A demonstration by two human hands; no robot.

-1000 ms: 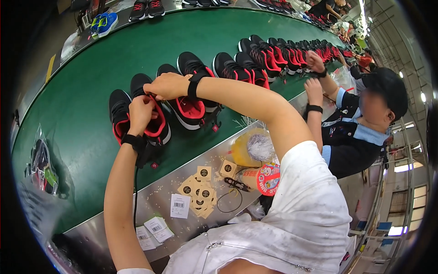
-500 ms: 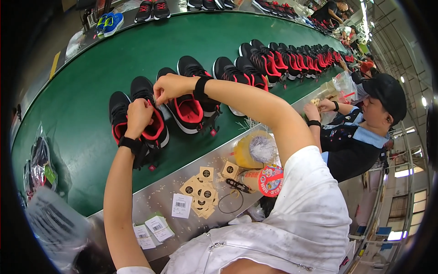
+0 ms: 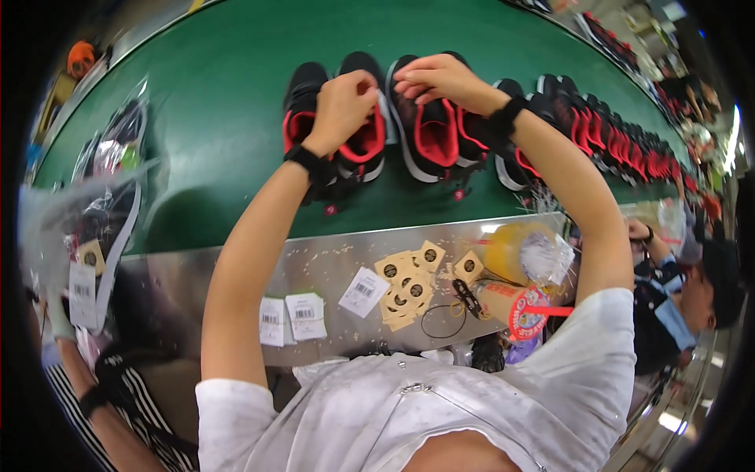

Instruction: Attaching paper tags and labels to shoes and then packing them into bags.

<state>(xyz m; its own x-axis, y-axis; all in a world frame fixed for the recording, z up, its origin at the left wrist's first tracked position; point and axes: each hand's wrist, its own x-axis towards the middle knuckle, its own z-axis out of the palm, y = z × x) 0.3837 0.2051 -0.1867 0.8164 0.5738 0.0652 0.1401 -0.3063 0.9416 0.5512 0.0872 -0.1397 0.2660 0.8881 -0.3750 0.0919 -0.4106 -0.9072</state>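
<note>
My left hand (image 3: 342, 108) hovers over a pair of black running shoes (image 3: 305, 85) with red linings, its thumb and fingers drawn together. Whatever they hold, if anything, is hidden. To its right, my right hand (image 3: 447, 81) is above the second pair, beside a black shoe with a red lining (image 3: 434, 140). Its fingers are stretched out loosely, with nothing visible in them. Small red round tags (image 3: 330, 210) hang by the heels of both pairs. Black bands (image 3: 506, 116) circle both my wrists.
A long row of similar shoes (image 3: 609, 134) runs right along the green belt (image 3: 228, 102). On the metal ledge lie tan cards (image 3: 409, 287), white barcode labels (image 3: 305, 316) and drink cups (image 3: 507, 250). Bagged shoes (image 3: 114, 141) stand left, near a co-worker's gloved hand (image 3: 59, 318). Another person sits right.
My view has swung, so the shoes appear higher and farther right. My right hand's fingers have straightened from a pinch. The left stays closed. A co-worker's arm now shows at the lower left.
</note>
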